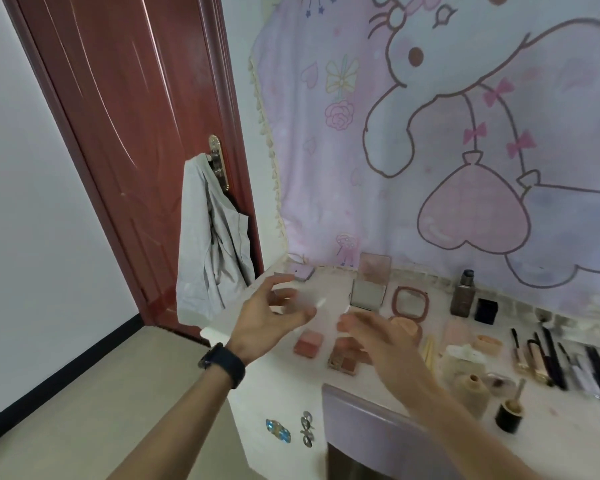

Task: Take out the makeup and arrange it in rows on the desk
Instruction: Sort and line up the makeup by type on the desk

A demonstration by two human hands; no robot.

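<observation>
Mid-frame, my left hand (274,315) curves its spread fingers round something clear and blurred, perhaps holding it; I cannot tell. My right hand (371,336) beside it is relaxed and spread. Beyond them, makeup (309,342) lies in rows across the desk (271,375), centre to right.
</observation>
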